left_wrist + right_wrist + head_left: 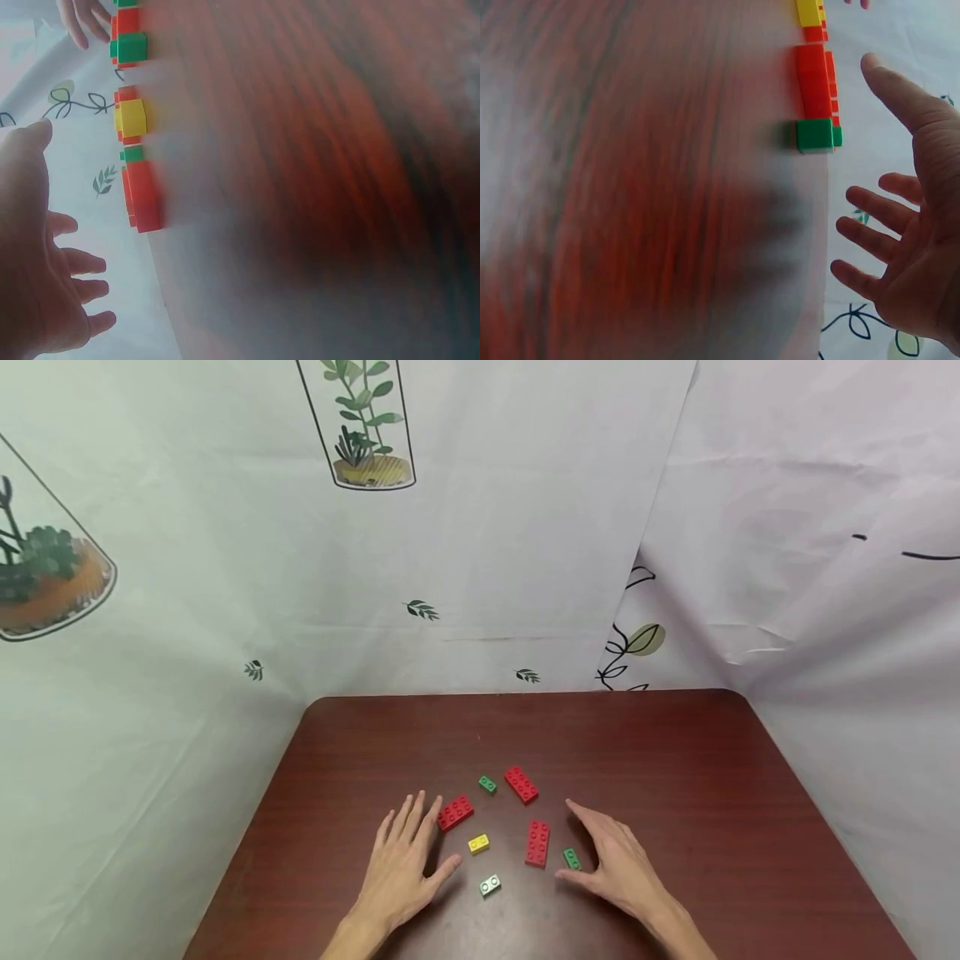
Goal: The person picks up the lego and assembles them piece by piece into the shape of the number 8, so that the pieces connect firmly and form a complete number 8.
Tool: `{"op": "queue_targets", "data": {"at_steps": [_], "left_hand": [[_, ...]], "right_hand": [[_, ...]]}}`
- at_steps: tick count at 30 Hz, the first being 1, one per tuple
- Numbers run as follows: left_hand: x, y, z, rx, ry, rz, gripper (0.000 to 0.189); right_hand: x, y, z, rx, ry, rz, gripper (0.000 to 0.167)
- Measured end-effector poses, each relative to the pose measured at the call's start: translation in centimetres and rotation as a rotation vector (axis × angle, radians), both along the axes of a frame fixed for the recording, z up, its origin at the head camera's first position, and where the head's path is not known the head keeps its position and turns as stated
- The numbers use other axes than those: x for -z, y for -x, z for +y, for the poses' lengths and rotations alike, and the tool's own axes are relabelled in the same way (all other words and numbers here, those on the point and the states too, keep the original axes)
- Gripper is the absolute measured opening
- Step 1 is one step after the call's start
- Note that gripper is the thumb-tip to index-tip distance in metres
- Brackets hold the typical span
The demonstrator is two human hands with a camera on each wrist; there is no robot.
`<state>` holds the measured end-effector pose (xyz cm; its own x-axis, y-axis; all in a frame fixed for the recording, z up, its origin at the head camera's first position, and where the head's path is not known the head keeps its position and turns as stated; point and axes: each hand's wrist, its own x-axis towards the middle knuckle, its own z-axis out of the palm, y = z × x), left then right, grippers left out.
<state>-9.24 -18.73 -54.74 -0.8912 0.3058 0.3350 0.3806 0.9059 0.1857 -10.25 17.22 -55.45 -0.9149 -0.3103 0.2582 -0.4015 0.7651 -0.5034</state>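
Several building bricks lie apart on the table between my two hands. My left hand [400, 868] has its fingers stretched out, the index fingertip beside a red brick [455, 813]; whether they touch I cannot tell. A yellow brick [478, 844] and a small brick with a pale, shiny top [490, 886] lie right of that thumb. My right hand [618, 864], thumb spread from the fingers, is around a small green brick [572, 859] without gripping it. Left of it lies a second red brick [537, 843]. Farther back are a third red brick [521, 785] and another green brick [487, 785].
The dark wooden table [645, 743] has rounded far corners. Behind it and along both sides hangs a pale cloth [480, 552] printed with plants and leaves. Both wrist views look low across the tabletop, with the bricks in a row.
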Motion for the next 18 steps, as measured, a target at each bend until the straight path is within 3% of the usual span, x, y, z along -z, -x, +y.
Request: {"op": "queue_targets", "data": {"at_steps": [18], "left_hand": [[0.0,-1.0,1.1,0.075,-0.074,0.046,0.085]], "right_hand": [[0.5,1.3,-1.6,-0.073,0.043,-0.093,0.086]]}}
